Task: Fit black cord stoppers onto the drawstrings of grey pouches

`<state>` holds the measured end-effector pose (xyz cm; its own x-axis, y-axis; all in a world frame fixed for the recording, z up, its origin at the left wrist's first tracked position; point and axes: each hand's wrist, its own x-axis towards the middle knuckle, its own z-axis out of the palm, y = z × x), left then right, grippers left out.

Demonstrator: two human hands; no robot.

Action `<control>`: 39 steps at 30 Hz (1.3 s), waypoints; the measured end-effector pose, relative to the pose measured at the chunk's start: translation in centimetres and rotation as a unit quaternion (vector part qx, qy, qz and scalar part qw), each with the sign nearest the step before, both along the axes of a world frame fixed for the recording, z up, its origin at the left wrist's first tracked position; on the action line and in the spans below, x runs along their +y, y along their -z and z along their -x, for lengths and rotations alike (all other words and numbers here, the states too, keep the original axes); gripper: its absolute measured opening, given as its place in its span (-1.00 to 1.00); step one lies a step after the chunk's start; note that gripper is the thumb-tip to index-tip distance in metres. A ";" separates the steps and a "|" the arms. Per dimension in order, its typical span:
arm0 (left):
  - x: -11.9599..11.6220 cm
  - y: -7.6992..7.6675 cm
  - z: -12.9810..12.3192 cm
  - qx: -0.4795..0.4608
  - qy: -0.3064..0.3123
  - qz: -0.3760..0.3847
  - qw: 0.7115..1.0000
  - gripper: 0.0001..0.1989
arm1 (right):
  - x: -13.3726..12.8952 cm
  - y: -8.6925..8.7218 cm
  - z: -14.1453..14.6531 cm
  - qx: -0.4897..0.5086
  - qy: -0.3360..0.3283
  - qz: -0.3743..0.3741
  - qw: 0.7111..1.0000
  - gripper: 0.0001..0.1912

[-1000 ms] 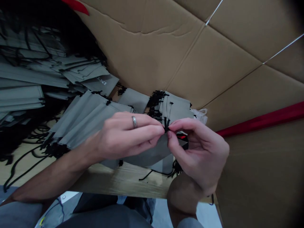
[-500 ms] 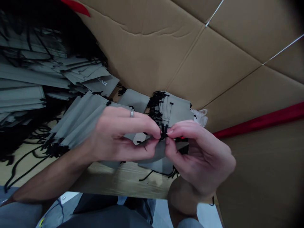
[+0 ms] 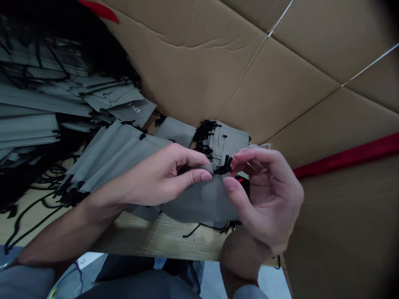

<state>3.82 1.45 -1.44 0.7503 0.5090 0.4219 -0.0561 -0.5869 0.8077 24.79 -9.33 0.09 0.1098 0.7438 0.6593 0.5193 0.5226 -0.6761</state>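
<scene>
A grey fabric pouch with a knotted black drawstring hangs from my left hand. Thumb and fingers of that hand pinch the pouch's upper edge, just left of the knot. My right hand is at the knot's right side, its thumb and fingers apart and curved. Whether a fingertip touches the cord ends I cannot tell. Behind the hands lies a stack of grey pouches with bunched black cord ends. Left of my left hand, more grey pouches lie in an overlapping row.
A large heap of grey pouches with tangled black cords fills the left side. A cardboard wall stands behind, with a red strip at right. Loose cord lies on the wooden tabletop, whose front edge is close to my body.
My right hand has opened and let go of the cord knot. My left hand has shifted its pinch from the cord to the pouch's edge, and the pouch shows more fully.
</scene>
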 end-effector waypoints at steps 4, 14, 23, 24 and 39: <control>0.0 -0.2 0.3 0.036 0.046 0.079 0.995 -0.64 | 0.2 -0.4 -1.0 0.042 -0.051 0.064 0.996 -0.68; 0.0 -0.5 1.3 0.104 -0.001 0.026 0.994 -0.58 | 0.3 -0.2 -0.9 0.003 -0.020 0.083 0.996 -0.83; 0.2 -0.9 2.2 0.083 -0.051 -0.040 0.994 -0.57 | 0.4 0.0 -1.5 0.009 -0.051 0.109 0.993 -0.88; 0.2 -0.9 2.3 0.087 -0.053 -0.040 0.994 -0.57 | 0.4 0.0 -1.6 0.008 -0.054 0.113 0.992 -0.87; 0.4 -1.3 2.6 0.083 -0.047 -0.057 0.994 -0.58 | 0.8 -0.1 -1.5 -0.003 -0.085 0.129 0.988 -0.83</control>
